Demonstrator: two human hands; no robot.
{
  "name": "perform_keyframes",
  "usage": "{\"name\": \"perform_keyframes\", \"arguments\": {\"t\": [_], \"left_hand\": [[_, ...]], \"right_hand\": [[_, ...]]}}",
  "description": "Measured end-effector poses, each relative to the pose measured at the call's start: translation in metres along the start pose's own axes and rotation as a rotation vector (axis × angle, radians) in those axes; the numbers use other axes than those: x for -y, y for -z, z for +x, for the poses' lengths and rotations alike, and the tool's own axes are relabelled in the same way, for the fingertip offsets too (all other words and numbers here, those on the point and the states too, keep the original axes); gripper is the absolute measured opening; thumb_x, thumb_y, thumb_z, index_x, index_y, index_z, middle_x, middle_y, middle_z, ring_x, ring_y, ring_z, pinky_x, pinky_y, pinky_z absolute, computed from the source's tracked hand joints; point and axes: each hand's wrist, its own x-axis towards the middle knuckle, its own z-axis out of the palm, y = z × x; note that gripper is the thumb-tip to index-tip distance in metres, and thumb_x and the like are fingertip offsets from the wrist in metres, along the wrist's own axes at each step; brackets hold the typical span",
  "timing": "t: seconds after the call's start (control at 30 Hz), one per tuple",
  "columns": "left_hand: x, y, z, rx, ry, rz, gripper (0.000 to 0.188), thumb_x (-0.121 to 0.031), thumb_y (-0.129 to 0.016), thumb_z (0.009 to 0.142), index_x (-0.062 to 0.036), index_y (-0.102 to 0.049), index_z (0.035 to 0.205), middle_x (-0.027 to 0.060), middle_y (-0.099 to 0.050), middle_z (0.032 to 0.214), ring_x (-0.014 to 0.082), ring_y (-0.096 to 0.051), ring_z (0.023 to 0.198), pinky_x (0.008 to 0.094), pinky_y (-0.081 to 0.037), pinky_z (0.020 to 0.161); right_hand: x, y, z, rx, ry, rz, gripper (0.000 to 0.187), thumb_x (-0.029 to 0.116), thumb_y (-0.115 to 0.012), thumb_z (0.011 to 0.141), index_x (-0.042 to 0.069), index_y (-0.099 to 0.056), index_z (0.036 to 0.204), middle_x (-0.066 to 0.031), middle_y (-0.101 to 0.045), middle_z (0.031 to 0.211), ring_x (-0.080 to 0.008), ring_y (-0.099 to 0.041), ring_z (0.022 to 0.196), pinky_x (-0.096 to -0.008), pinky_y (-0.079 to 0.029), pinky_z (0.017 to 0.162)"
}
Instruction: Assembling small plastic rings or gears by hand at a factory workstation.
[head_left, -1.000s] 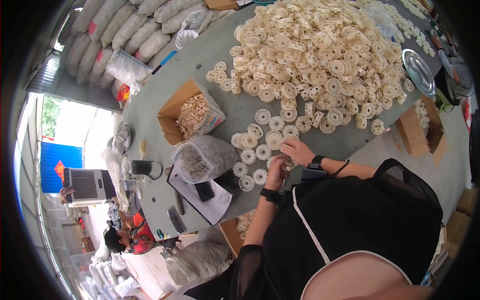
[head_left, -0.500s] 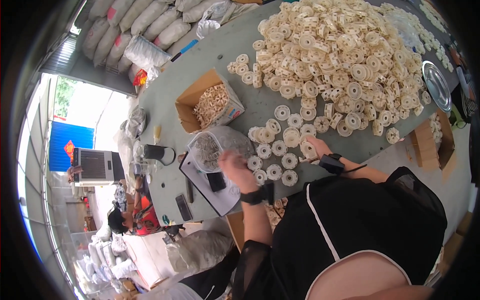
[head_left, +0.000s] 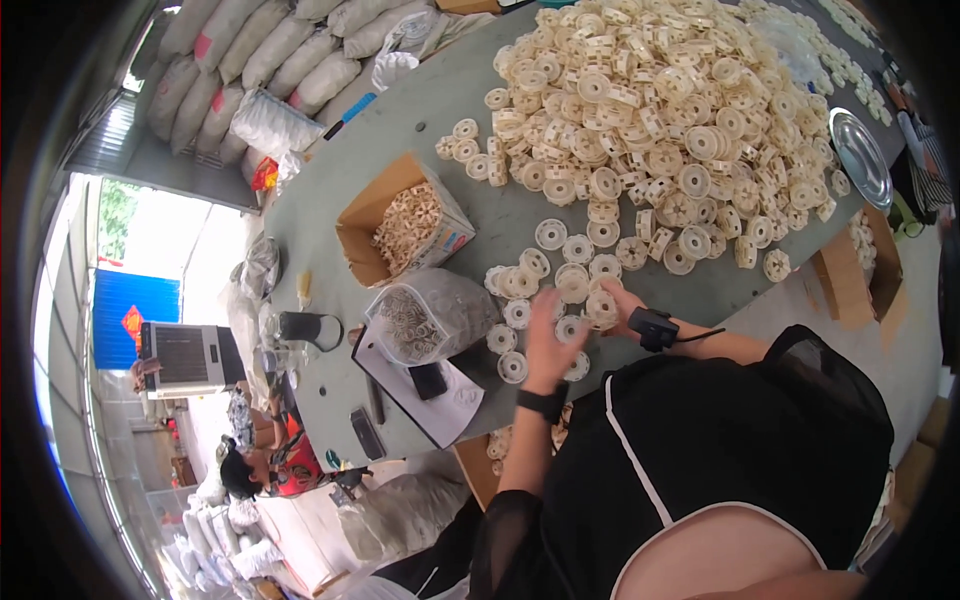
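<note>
My right hand [head_left: 622,306] grips a cream plastic wheel [head_left: 601,311] at the near side of the green table. Just left of it is my left hand [head_left: 553,342], partly smeared by motion, so whether its fingers hold anything small cannot be made out. Around both hands lie several loose wheels [head_left: 502,339] of the same kind, some flat and some stacked. A clear plastic bag-like container [head_left: 448,312] with thin metal rings [head_left: 405,322] stands to the left of my left hand.
A large heap of cream wheels [head_left: 660,110] covers the far right. A cardboard box [head_left: 452,238] holds small cream parts [head_left: 408,222]. A clipboard [head_left: 455,405], a black phone [head_left: 429,381] and another phone [head_left: 367,433] lie left. A metal tray [head_left: 860,158] sits right. Another person [head_left: 270,462] works at far left.
My left hand has moved right, from the container of metal rings to beside the wheel in my right hand. My right hand still holds the wheel. The view has shifted slightly.
</note>
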Motion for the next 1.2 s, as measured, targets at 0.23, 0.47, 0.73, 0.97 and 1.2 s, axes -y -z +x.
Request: {"name": "perform_keyframes", "arguments": {"t": [0.23, 0.47, 0.73, 0.97, 1.2], "left_hand": [[0.0, -0.06, -0.022, 0.281, 0.301, -0.035, 0.034, -0.011, -0.061, 0.066, -0.0042, -0.048, 0.097, 0.0124, -0.052, 0.091, 0.0301, -0.049, 0.089, 0.0323, -0.042, 0.071], [0.019, -0.076, -0.027, 0.171, 0.085, 0.004, 0.022, -0.009, -0.061, 0.064, -0.0051, -0.054, 0.085, 0.0091, -0.053, 0.085, 0.0266, -0.05, 0.083, 0.0333, -0.04, 0.069], [0.0, -0.082, -0.006, 0.253, -0.094, 0.081, 0.025, -0.007, -0.062, 0.062, -0.0079, -0.056, 0.086, 0.0077, -0.051, 0.076, 0.0254, -0.049, 0.073, 0.0338, -0.04, 0.064], [0.007, -0.104, -0.013, 0.286, 0.02, -0.064, 0.024, -0.007, -0.059, 0.066, -0.0069, -0.055, 0.089, 0.0065, -0.051, 0.076, 0.0227, -0.05, 0.074, 0.0312, -0.041, 0.063], [0.041, -0.108, -0.011, 0.231, 0.877, -0.86, 0.021, -0.013, -0.054, 0.079, 0.0001, -0.054, 0.095, 0.0058, -0.057, 0.082, 0.0104, -0.055, 0.071, 0.0213, -0.045, 0.06]], "right_hand": [[-0.005, 0.021, 0.008, -0.117, 0.025, 0.081, 0.037, 0.037, -0.041, 0.082, 0.01, -0.047, 0.106, -0.0042, -0.056, 0.095, -0.0179, -0.056, 0.082, -0.0332, -0.047, 0.065], [-0.011, 0.064, 0.03, 0.005, 0.042, 0.398, 0.036, 0.033, -0.045, 0.081, 0.008, -0.045, 0.108, -0.0073, -0.055, 0.097, -0.0214, -0.056, 0.086, -0.0353, -0.048, 0.067], [0.0, 0.074, 0.025, -0.031, 0.107, 0.299, 0.035, 0.033, -0.041, 0.083, 0.005, -0.046, 0.103, -0.0117, -0.054, 0.097, -0.0233, -0.054, 0.086, -0.0365, -0.044, 0.074], [0.001, 0.095, 0.039, -0.319, 0.431, -0.039, 0.033, 0.028, -0.051, 0.079, 0.002, -0.049, 0.099, -0.0074, -0.055, 0.086, -0.0154, -0.054, 0.076, -0.0295, -0.045, 0.065], [0.01, 0.09, 0.02, -0.365, 0.378, -0.437, 0.033, 0.029, -0.051, 0.078, 0.004, -0.05, 0.1, -0.0057, -0.056, 0.088, -0.0134, -0.055, 0.077, -0.0279, -0.046, 0.063]]}}
